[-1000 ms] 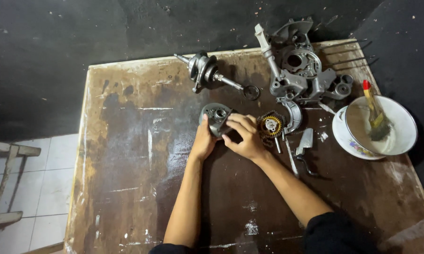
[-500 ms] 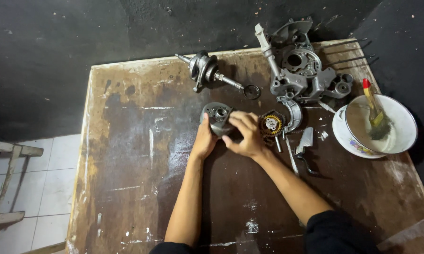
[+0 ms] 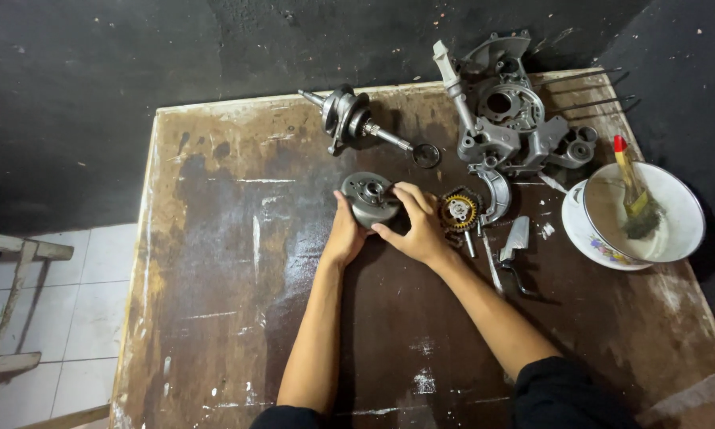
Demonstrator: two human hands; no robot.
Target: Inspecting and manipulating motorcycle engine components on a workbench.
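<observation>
Both my hands grip a round grey metal drum part point(image 3: 368, 195), held tilted just above a worn brown wooden table point(image 3: 214, 270). My left hand point(image 3: 345, 234) cups its left underside. From the right, my right hand point(image 3: 414, 226) wraps over it, fingers on its face and thumb beneath. Just right of my right hand lies a small gear assembly with a yellow-toothed ring point(image 3: 459, 211).
A crankshaft point(image 3: 349, 119) lies at the table's far edge. A grey engine casing point(image 3: 508, 119) with long studs sits far right. A white bowl point(image 3: 675, 230) holding a brush stands on a plate at the right edge. Small metal pieces point(image 3: 516, 238) lie nearby. A tiled floor lies left.
My hands have turned the drum part slightly; my right fingers have shifted across its face. Everything else on the table stays put.
</observation>
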